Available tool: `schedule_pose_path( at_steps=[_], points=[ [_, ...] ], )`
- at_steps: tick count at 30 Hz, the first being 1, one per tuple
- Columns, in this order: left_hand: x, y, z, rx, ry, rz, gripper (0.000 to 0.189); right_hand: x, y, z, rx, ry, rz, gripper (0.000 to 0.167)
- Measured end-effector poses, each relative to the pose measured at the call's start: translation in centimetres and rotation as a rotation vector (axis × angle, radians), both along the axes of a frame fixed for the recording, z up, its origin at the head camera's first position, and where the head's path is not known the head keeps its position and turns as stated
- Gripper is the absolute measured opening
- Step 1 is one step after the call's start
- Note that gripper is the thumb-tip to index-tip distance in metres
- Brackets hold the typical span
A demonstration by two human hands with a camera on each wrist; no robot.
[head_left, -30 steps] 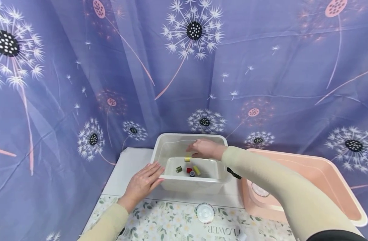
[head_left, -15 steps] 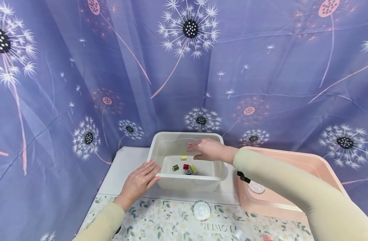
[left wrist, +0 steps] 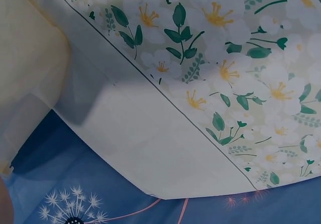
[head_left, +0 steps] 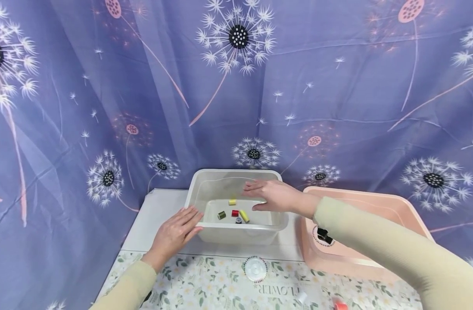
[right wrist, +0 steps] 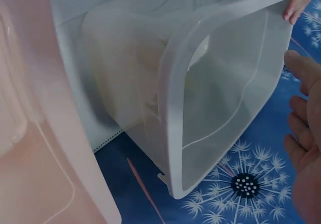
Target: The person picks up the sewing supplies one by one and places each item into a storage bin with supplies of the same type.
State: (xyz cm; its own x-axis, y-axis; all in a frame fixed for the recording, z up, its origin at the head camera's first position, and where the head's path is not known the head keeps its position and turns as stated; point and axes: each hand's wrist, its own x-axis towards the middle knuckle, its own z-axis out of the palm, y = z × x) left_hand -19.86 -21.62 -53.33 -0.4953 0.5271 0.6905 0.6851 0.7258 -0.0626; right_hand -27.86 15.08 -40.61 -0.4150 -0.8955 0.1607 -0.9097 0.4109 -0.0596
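Note:
A white plastic bin (head_left: 236,226) holds several small thread spools: an olive spool (head_left: 221,215), a red spool (head_left: 234,213), a short yellow spool (head_left: 232,202), a longer yellow-green spool (head_left: 244,216) and a dark spool (head_left: 238,220). My left hand (head_left: 172,230) rests its straight fingers on the bin's left front rim. Over the bin's right side is my right hand (head_left: 277,196), fingers extended and holding nothing. In the right wrist view, my right fingers (right wrist: 301,116) appear beside the bin's opening. The left wrist view shows mostly table cover.
A pink bin (head_left: 376,211) stands right of the white one, partly behind my right forearm, with a round bead-edged disc (head_left: 316,239) in it. A similar disc (head_left: 256,269) lies on the floral cover, near a small white piece (head_left: 301,297) and a red object (head_left: 340,306).
My right hand has shifted right across the white bin, its fingers spreading slightly. My left hand stays on the rim. The view has turned a little, bringing the red object into sight.

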Motion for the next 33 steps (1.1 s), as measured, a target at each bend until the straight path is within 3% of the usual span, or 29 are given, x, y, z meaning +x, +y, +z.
schedule_pose_path(
  at_steps=[18,33],
  points=[
    [0.0,0.0,0.1,-0.008,-0.020,0.008,0.070,3.8,2.2,0.9,-0.041,-0.039,-0.070,0.064],
    [-0.1,0.1,0.1,0.005,0.028,-0.010,0.068,6.3,3.9,0.0,-0.107,0.050,-0.044,0.062]
  ],
)
